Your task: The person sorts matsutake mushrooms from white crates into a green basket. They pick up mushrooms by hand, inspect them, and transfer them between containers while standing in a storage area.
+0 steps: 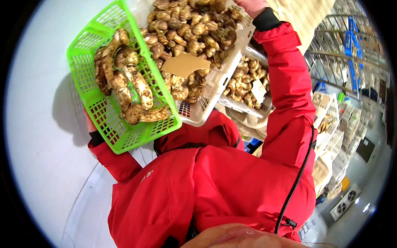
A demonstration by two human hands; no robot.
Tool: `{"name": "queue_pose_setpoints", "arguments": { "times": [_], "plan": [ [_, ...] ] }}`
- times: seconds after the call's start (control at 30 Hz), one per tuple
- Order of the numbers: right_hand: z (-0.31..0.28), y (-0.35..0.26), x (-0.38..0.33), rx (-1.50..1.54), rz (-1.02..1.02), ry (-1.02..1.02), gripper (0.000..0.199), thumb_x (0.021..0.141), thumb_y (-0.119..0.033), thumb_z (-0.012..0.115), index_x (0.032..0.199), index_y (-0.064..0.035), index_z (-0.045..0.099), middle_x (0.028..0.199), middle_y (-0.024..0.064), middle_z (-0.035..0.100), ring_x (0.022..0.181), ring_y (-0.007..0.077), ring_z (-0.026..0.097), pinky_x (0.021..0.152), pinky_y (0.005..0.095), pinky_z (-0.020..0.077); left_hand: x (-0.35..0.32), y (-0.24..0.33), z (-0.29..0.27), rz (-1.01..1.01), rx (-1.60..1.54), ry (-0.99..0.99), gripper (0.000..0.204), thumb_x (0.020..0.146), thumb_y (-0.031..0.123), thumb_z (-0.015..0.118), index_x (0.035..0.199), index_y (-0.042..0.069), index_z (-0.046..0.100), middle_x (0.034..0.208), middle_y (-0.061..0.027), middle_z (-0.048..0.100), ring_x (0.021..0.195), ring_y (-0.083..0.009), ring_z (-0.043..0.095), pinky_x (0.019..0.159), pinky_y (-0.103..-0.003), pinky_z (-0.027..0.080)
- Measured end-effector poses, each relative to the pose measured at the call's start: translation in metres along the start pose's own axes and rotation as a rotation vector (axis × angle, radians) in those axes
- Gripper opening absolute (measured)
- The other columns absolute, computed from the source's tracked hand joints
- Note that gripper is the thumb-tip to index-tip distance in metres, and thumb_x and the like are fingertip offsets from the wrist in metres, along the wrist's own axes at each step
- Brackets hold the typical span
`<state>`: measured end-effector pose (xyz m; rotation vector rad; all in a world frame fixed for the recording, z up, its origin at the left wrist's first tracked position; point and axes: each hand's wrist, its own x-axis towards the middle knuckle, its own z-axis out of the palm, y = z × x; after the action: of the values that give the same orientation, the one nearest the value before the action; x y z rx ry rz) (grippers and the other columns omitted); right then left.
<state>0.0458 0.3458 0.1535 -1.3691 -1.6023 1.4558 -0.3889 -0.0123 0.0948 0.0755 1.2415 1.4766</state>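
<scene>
One green basket (159, 133), two hands (253, 5), one brown card (185, 65) atop mushrooms (178, 38).

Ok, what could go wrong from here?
The green basket could tip and spill its long mushrooms if the left hand, mostly hidden behind it, slips. It overlaps the white crate in view and might knock the heaped mushrooms there. The cardboard piece on them could slide off.

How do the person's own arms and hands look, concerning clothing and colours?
The left red fabric jacket sleeve and matching right sleeve have close-fitting black fabric cuffs at the wrists. A thin black cord passes the right sleeve. The left hand, mostly hidden, and right hand, partly cut off, appear bare.
</scene>
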Motion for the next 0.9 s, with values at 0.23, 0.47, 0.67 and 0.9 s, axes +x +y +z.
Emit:
{"name": "queue_pose_setpoints", "arguments": {
  "times": [0.23,0.47,0.67,0.9],
  "plan": [
    [-0.105,0.142,-0.114,0.289,-0.092,0.331,0.034,0.081,-0.019,0.05,0.109,-0.0009,0.048,0.096,0.0093,0.056,0.084,0.017,0.056,0.072,0.0254,0.0444,0.009,-0.08,-0.062,0.087,0.877,0.389,0.044,0.081,0.036,0.046,0.112,0.004,0.044,0.1,-0.0087,0.052,0.09,-0.0162,0.05,0.077,-0.029,0.041],
    [-0.119,0.339,-0.268,0.578,0.529,0.703,0.024,0.078,-0.011,0.054,0.101,-0.0038,0.054,0.07,0.0002,0.054,0.055,0.0076,0.047,0.048,0.0191,0.0398,0.0,-0.216,-0.061,-0.242,1.201,0.1,0.038,0.081,0.032,0.048,0.11,0.007,0.046,0.097,-0.0065,0.053,0.087,-0.0152,0.05,0.075,-0.029,0.041],
    [-0.121,0.427,-0.296,0.314,0.663,0.735,0.025,0.074,-0.015,0.057,0.096,-0.0033,0.055,0.069,0.0036,0.057,0.052,0.0112,0.049,0.049,0.0225,0.0405,0.017,-0.375,0.039,-0.3,1.24,-0.575,0.034,0.08,0.028,0.05,0.109,0.01,0.048,0.095,-0.0047,0.054,0.084,-0.0143,0.05,0.072,-0.028,0.04],
    [-0.106,0.399,-0.169,-0.655,-0.007,0.448,0.035,0.069,-0.024,0.056,0.101,-0.0088,0.053,0.1,0.0129,0.053,0.093,0.0271,0.048,0.083,0.033,0.0377,0.042,-0.523,0.081,-0.909,0.606,-0.413,0.009,0.072,0.016,0.047,0.08,0.013,0.049,0.087,-0.0036,0.052,0.085,-0.0191,0.048,0.08,-0.04,0.036]
  ]
}}
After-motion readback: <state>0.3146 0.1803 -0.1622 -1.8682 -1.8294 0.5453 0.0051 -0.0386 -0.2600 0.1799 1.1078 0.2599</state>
